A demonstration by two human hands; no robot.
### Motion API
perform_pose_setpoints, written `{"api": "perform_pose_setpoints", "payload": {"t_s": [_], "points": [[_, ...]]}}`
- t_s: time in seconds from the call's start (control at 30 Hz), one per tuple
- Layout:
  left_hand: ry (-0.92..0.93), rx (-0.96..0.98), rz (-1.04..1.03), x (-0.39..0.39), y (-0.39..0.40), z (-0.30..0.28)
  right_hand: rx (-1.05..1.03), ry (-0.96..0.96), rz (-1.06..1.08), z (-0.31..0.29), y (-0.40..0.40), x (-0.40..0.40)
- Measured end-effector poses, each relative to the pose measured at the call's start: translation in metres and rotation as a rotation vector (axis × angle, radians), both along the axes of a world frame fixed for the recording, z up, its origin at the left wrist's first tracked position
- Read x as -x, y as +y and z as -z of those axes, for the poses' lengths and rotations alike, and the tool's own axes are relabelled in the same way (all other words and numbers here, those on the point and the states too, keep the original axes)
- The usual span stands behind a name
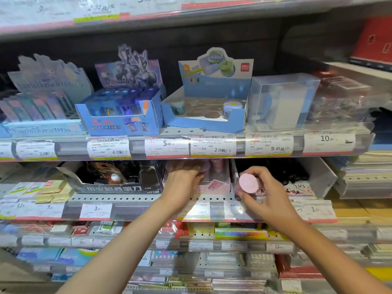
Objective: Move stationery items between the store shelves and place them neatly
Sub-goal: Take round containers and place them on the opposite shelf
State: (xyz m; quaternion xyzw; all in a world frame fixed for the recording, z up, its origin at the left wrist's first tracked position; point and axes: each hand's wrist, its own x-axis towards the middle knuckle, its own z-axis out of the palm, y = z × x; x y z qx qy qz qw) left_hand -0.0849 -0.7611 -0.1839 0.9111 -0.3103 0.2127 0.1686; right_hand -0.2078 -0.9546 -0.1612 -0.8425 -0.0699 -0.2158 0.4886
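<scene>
From my remote seat I see the right hand (267,194) pinching a small round pink plastic item (248,183), likely a sharpener, its grip curled round the sides with the flat pink face turned toward the camera. It hangs just in front of the middle shelf, near the edge rail, beside the pink cardboard display box (214,181). The left hand (182,181) reaches into that same box; its fingers are bent over something pale inside, but the shelf above shades them and I cannot tell whether that grip is pinching an item or only touching one.

On the shelf above stands a light blue cardboard display tray with round cut-out holes (203,115). Most of its holes look bare, with one small lidded pot (232,109) at the right and another at the left. I judge this tray to be a fair candidate for where the pink piece belongs, though that is a guess.

As for progress, I would call it early to midway: one item is lifted and not yet set down anywhere, a second may be about to come out, and the neat placing is all to do. The neighbouring boxes look tidy enough already.
</scene>
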Motion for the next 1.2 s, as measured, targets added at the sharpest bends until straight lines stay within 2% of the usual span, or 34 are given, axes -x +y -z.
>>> {"api": "perform_pose_setpoints", "payload": {"t_s": [0.27, 0.37, 0.47, 0.7, 0.97, 1.2], "points": [[0.083, 0.050, 0.061, 0.005, 0.003, -0.001, 0.171, 0.037, -0.001, -0.004, -0.001, -0.026], [0.076, 0.057, 0.076, 0.003, 0.005, -0.001, 0.336, 0.042, 0.033, -0.004, -0.001, -0.040], [0.069, 0.072, 0.070, 0.003, 0.005, -0.001, 0.482, 0.149, 0.063, -0.007, 0.003, -0.054], [0.075, 0.080, 0.070, 0.003, 0.003, -0.003, 0.486, 0.144, 0.100, -0.006, 0.009, -0.071], [0.064, 0.096, 0.090, 0.002, 0.003, -0.002, 0.627, 0.160, 0.105, -0.003, 0.013, -0.077], [0.019, 0.112, 0.127, 0.005, 0.003, -0.006, 0.541, 0.087, 0.054, 0.002, 0.011, -0.075]]}}
